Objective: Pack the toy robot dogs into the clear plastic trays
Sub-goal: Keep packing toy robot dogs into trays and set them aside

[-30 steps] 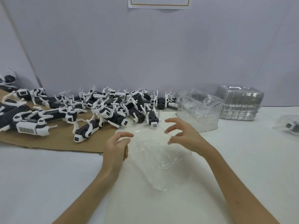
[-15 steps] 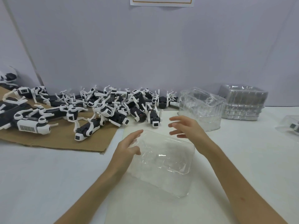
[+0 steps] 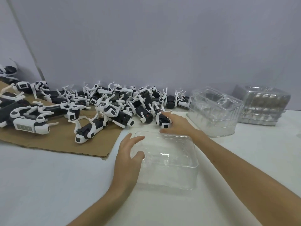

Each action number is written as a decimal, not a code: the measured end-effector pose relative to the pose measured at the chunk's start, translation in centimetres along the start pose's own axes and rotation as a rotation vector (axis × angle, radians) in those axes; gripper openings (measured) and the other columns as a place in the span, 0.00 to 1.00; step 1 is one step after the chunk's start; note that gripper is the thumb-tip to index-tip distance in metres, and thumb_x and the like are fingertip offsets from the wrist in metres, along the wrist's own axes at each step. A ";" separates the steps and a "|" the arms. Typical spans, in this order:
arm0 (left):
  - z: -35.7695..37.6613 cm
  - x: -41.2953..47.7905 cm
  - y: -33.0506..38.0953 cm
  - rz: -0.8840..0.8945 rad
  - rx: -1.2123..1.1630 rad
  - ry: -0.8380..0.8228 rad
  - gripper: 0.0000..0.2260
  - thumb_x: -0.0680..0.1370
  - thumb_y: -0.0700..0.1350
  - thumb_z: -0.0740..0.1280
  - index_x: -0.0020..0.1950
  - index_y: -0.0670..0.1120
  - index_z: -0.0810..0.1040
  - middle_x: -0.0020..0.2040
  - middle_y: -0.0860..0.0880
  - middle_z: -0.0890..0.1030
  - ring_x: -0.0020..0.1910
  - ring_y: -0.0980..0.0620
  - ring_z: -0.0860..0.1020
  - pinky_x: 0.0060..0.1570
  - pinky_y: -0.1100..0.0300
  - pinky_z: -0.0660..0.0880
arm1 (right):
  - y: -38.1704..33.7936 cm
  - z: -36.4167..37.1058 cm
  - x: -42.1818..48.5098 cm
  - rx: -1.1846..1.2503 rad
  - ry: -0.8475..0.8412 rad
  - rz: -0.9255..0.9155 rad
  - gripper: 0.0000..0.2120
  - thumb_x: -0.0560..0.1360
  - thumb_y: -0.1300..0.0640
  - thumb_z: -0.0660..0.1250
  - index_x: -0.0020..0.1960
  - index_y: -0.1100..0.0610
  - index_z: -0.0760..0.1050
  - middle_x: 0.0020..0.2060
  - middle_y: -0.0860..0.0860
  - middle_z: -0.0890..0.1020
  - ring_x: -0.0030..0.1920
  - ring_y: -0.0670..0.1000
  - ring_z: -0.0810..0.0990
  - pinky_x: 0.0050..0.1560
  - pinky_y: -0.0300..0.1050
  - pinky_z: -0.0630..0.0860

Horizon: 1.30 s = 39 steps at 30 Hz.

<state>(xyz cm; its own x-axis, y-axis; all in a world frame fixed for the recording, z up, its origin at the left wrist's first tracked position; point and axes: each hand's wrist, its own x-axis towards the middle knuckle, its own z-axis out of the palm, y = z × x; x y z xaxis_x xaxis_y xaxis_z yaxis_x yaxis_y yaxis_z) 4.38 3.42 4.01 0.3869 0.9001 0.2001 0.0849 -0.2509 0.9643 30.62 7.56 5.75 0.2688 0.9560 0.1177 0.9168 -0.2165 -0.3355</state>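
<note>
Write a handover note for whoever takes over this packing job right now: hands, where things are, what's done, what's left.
Left hand: open, touching the left rim of the clear tray, which lies empty on the table.
Right hand: open, reaching at the nearest toy dog at the pile's edge; no grip yet.
Pile of toy dogs: on the cardboard, beyond the tray to the left.
Spare tray stacks: far right.
Done: one tray set out. Left: every dog in the pile.

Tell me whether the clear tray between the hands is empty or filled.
Empty: the clear tray shows only bare moulded plastic and the white table through it; the toy robot dogs lie outside it.
</note>
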 end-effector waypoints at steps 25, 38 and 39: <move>1.5 0.7 1.0 -0.083 -0.333 -0.054 0.20 0.69 0.47 0.63 0.55 0.62 0.84 0.67 0.64 0.76 0.65 0.73 0.69 0.59 0.68 0.65 | -0.9 -5.8 -11.5 1.972 0.525 0.333 0.12 0.83 0.50 0.55 0.53 0.54 0.75 0.43 0.51 0.84 0.44 0.52 0.76 0.45 0.44 0.72; 0.8 0.4 0.6 -0.026 -0.213 -0.142 0.24 0.76 0.32 0.64 0.59 0.60 0.81 0.67 0.63 0.75 0.67 0.73 0.67 0.66 0.69 0.63 | -2.3 -6.8 -13.2 1.938 0.559 0.171 0.15 0.67 0.67 0.68 0.52 0.57 0.73 0.49 0.54 0.80 0.51 0.52 0.82 0.62 0.44 0.77; 0.7 0.5 0.6 -0.024 -0.209 -0.141 0.24 0.76 0.32 0.64 0.59 0.60 0.81 0.67 0.63 0.75 0.67 0.73 0.66 0.64 0.70 0.63 | -2.3 -7.0 -13.2 1.916 0.584 0.144 0.14 0.67 0.66 0.67 0.52 0.57 0.74 0.47 0.53 0.80 0.50 0.51 0.82 0.59 0.43 0.78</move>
<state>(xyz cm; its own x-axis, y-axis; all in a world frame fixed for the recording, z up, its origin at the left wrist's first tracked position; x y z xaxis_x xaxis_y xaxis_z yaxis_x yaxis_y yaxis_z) 5.31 3.46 4.54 0.5128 0.8426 0.1646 -0.0906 -0.1375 0.9863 27.05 -5.96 11.50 0.7054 0.7011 0.1037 -0.4528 0.5584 -0.6951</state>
